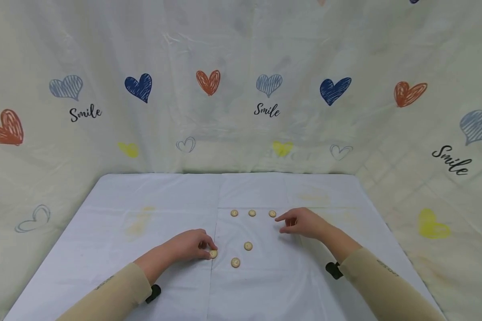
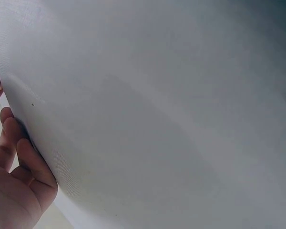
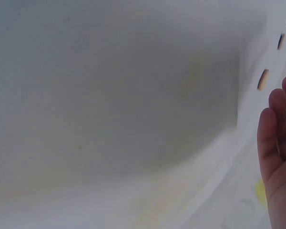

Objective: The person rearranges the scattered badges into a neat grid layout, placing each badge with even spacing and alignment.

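Note:
In the head view my left hand has its thumb and index finger at a round, pale wooden button, pinching it at the white cloth. Its other fingers are curled, as the hand also shows in the left wrist view, where the button is out of sight. My right hand hovers just right of another button, the rightmost of a row of three. In the right wrist view the fingers extend loosely beside the row's nearest button, holding nothing.
Two more buttons of that row, a middle one and a left one, lie on the white-covered table. Nearer me are two loose buttons, one behind the other. A heart-printed curtain hangs behind the table.

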Demonstrator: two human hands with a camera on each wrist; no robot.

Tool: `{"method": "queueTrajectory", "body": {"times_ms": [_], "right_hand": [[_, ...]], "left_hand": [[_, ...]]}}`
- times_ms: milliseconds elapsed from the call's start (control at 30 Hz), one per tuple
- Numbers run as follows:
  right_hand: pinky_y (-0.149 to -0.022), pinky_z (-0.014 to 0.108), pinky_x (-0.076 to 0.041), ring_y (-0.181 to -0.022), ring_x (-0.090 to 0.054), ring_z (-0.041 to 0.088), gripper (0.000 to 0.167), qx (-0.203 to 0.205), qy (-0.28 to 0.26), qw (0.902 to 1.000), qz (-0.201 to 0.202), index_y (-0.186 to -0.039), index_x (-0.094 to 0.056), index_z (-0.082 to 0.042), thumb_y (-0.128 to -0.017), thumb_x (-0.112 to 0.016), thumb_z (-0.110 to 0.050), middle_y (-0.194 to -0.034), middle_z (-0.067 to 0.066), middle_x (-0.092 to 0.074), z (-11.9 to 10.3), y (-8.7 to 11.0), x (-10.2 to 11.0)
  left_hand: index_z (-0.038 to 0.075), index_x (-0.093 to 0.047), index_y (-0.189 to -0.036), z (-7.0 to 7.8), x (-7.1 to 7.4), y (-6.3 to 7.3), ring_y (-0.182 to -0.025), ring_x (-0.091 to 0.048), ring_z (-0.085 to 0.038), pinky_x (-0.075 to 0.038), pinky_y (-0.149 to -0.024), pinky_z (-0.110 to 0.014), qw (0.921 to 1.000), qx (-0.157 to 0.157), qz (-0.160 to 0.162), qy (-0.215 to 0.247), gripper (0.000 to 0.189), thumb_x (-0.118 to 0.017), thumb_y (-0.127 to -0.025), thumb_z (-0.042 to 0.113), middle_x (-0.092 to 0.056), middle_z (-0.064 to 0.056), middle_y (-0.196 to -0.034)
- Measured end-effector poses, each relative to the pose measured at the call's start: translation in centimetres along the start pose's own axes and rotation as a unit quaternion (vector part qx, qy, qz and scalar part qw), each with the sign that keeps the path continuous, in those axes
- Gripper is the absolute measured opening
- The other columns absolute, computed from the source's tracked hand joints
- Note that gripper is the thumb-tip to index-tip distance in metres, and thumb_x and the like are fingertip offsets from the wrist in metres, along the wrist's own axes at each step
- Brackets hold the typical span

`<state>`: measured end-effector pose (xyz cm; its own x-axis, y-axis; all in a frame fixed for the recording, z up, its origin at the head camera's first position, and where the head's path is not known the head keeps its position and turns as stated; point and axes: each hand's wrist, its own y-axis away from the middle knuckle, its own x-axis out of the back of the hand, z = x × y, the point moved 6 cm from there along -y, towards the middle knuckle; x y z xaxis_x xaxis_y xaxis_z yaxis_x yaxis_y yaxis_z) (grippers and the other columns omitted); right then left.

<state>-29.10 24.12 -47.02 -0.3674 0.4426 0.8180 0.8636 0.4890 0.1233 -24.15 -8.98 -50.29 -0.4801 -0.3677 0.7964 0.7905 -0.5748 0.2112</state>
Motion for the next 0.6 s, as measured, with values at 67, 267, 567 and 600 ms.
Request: {"method": "queueTrajectory", "body": {"times_ms": [67, 267, 567, 600], "right_hand": [[-0.065, 0.028, -0.048, -0.073, -0.056, 0.012, 0.036, 0.008, -0.01, 0.9999, -0.009, -0.116, -0.075, -0.02, -0.083, -0.081, -0.033, -0.08, -0.009, -0.061, -0.3, -0.1, -0.4], [-0.066, 0.028, -0.049, -0.073, -0.057, 0.011, 0.033, 0.013, -0.02, 0.9988, -0.043, -0.114, -0.076, -0.02, -0.083, -0.081, -0.03, -0.079, -0.008, -0.062, -1.7, -0.7, -1.9], [-0.07, 0.026, -0.048, -0.073, -0.056, 0.005, 0.032, 0.057, 0.031, 0.994, -0.088, -0.114, -0.076, -0.025, -0.083, -0.081, -0.033, -0.077, -0.015, -0.061, -5.0, -1.8, -4.7], [-0.07, 0.026, -0.048, -0.073, -0.056, 0.004, 0.032, 0.06, 0.034, 0.9935, -0.09, -0.114, -0.076, -0.026, -0.083, -0.081, -0.033, -0.077, -0.015, -0.061, -5.3, -2.0, -4.9]], "left_hand": [[0.03, -0.078, -0.1, 0.0, 0.0, 0.0, -0.078, -0.05, -0.009, -0.044, -0.073, -0.03, 1.0, 0.0, 0.0, 0.001, 0.015, -0.079, -0.085, 0.024, -0.054, 0.012, -0.083], [0.029, -0.078, -0.099, 0.0, 0.1, 0.1, -0.077, -0.05, -0.009, -0.044, -0.073, -0.03, 1.0, -0.003, 0.001, 0.006, 0.015, -0.079, -0.085, 0.024, -0.054, 0.012, -0.083], [0.029, -0.078, -0.099, 0.1, 0.0, -0.2, -0.077, -0.05, -0.009, -0.043, -0.072, -0.029, 0.9999, -0.011, -0.002, 0.008, 0.015, -0.079, -0.085, 0.023, -0.054, 0.012, -0.083], [0.029, -0.078, -0.099, 0.1, 0.0, -0.3, -0.077, -0.05, -0.009, -0.044, -0.072, -0.029, 0.9999, -0.014, -0.001, 0.007, 0.015, -0.079, -0.085, 0.023, -0.054, 0.012, -0.082]]}}
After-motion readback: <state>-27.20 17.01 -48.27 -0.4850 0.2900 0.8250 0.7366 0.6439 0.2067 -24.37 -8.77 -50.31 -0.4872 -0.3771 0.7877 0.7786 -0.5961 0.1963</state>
